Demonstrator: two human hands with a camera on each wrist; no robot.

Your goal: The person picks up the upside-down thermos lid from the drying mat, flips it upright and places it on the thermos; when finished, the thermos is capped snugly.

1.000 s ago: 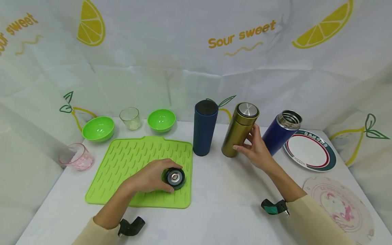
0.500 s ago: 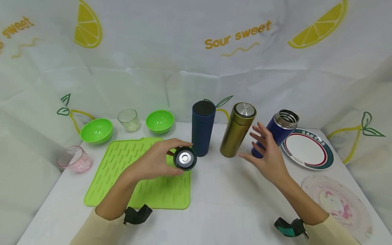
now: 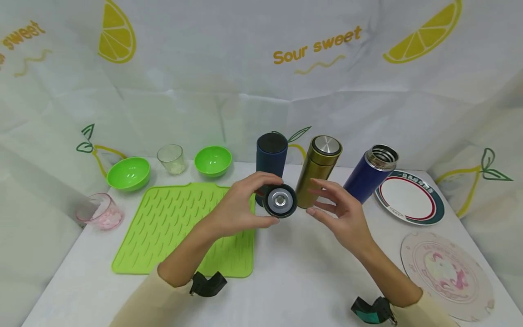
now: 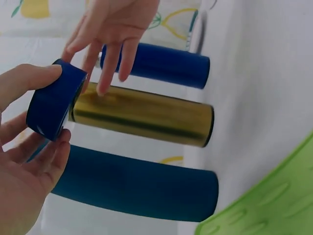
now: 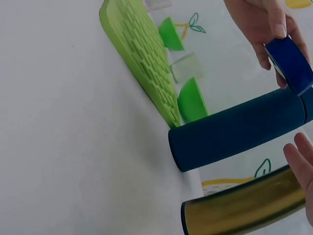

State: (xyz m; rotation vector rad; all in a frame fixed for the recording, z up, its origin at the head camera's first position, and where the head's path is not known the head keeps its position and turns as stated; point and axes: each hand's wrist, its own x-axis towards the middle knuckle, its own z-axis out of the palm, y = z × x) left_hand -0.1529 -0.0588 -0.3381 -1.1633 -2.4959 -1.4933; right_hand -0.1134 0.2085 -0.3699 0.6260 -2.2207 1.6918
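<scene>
My left hand (image 3: 239, 206) grips a round blue bottle lid (image 3: 279, 200) in the air, its metal-centred inner face turned toward me; the same lid (image 4: 51, 105) (image 5: 288, 63) shows in both wrist views. My right hand (image 3: 337, 211) is open just right of the lid, fingers spread toward it, not touching. Behind stand a dark blue flask (image 3: 270, 161), a gold flask (image 3: 318, 170) with a steel cap, and an open blue bottle (image 3: 369, 175) without a lid, leaning right.
A green ridged mat (image 3: 184, 227) lies at the left. Two green bowls (image 3: 128, 172) (image 3: 213, 160), a clear glass (image 3: 170, 159) and a pink cup (image 3: 100, 210) sit around it. A rimmed plate (image 3: 408, 197) and a pink patterned plate (image 3: 447, 268) lie right.
My left hand lifted the lid off the green mat and carried it right and up. My right hand let go of the gold flask and came in toward the lid.
</scene>
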